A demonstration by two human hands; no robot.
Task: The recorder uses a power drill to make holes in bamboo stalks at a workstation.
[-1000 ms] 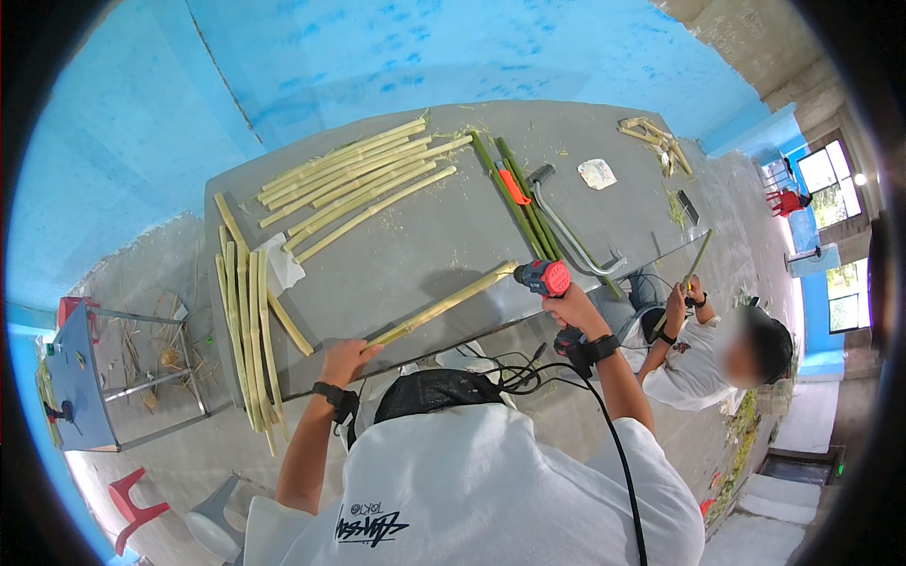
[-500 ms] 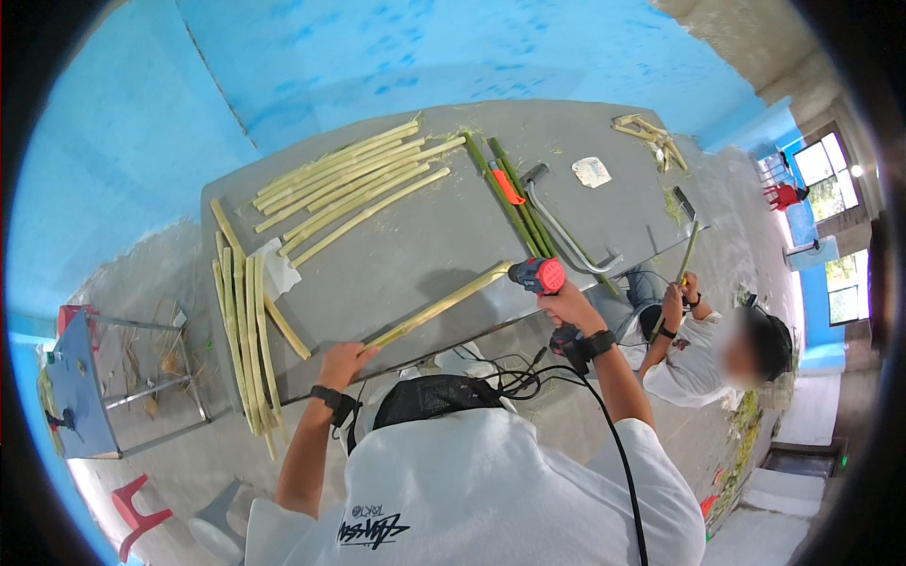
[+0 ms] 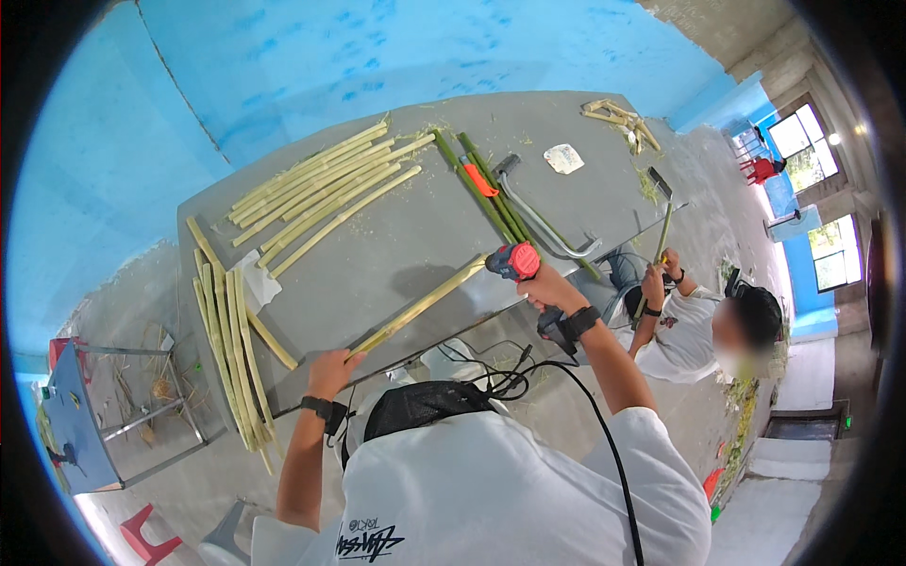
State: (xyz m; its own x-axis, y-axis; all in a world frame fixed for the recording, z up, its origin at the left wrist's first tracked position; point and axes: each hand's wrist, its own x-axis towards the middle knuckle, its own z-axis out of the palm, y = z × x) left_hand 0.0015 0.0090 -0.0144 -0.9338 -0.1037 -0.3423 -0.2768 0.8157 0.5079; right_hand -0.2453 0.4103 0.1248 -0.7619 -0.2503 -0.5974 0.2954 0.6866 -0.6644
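My right hand (image 3: 555, 291) is wrapped round the handle of a red and dark cordless drill (image 3: 515, 261), whose front meets the far end of a pale, peeled bamboo pole (image 3: 420, 308). The pole slants along the near edge of the table. Its near end is gripped by my left hand (image 3: 330, 374), fingers closed round it. Whether the bit is inside the bamboo is too small to see. Beyond the drill lie green bamboo poles (image 3: 481, 203) with an orange-handled tool (image 3: 479, 180) on them, and a hacksaw (image 3: 543, 222) beside them.
Pale bamboo poles lie in a row (image 3: 321, 193) on the grey table (image 3: 359, 269), and another bundle (image 3: 225, 354) overhangs its left end. Short bamboo pieces (image 3: 623, 120) sit at the far right. A co-worker (image 3: 675, 330) at right holds a stick. Black cables (image 3: 514, 377) hang near my waist.
The whole view has shifted, so the table and things on it appear farther left. Both hands keep their hold on the pole and the drill. The co-worker's stick has tilted slightly.
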